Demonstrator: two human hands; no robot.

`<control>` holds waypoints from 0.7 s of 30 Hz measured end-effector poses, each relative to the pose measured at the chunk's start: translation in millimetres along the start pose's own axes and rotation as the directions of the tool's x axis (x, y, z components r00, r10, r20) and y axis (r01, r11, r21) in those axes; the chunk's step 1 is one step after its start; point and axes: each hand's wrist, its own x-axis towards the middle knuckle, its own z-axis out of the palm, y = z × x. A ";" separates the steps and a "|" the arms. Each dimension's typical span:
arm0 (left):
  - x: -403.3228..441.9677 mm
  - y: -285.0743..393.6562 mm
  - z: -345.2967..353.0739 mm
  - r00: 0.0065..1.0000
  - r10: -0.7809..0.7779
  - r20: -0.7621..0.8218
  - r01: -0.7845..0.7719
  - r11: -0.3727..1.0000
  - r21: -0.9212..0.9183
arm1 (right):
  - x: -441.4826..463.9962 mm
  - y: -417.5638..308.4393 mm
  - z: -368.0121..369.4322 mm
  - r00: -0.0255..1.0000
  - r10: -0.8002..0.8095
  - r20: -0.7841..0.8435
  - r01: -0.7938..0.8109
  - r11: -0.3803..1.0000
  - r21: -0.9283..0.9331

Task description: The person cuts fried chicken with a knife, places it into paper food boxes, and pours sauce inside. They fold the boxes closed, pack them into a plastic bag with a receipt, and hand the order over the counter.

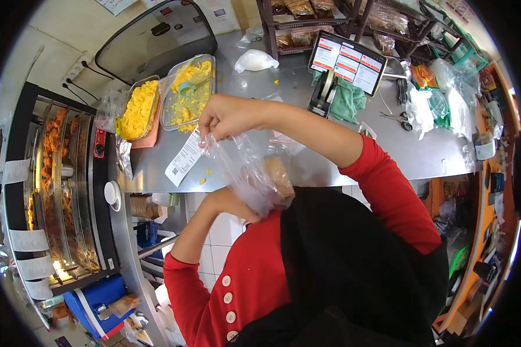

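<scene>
My right hand reaches across from the right, its fingers pinched closed on the top edge of a clear plastic bag. A brown packet shows through the film on the bag's right side. Low against the bag, close to my red shirt, my left hand grips its bottom part; the plastic hides some of those fingers. A printed white receipt slants down from beside my right fingertips. Whether those fingers also hold the receipt I cannot tell.
Two clear tubs of yellow food stand at the back left, beside a glass-fronted warmer. A tablet, a tape dispenser, a green cloth and scissors lie rightward on the steel counter.
</scene>
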 end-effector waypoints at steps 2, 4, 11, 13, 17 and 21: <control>13.6 33.1 -16.8 0.981 -0.133 0.144 0.131 0.991 0.023 | -16.5 2.2 -7.3 0.999 0.038 0.019 -0.040 0.997 0.067; 28.3 22.4 -3.2 0.995 -0.104 -0.003 0.104 0.993 -0.050 | -38.6 -7.1 -21.3 0.999 0.029 0.023 -0.030 0.999 0.032; 70.0 39.7 9.2 0.755 -0.141 -0.641 -0.326 0.767 -0.553 | -174.5 10.7 -77.8 0.778 -0.407 -0.480 0.402 0.908 -0.119; 81.7 57.7 2.7 0.455 -0.177 -0.873 -0.621 0.639 -0.454 | -221.7 56.1 -76.0 0.506 -0.641 -0.578 0.243 0.748 -0.617; 114.4 123.7 -7.3 0.221 -0.293 -0.930 -0.911 0.279 -0.304 | -256.1 108.7 -33.7 0.438 -0.795 -0.420 0.230 0.551 -0.802; 168.5 181.6 4.4 0.214 -0.485 -0.848 -0.853 0.330 -0.404 | -267.3 118.4 -47.7 0.219 -0.864 -0.453 0.356 0.503 -0.787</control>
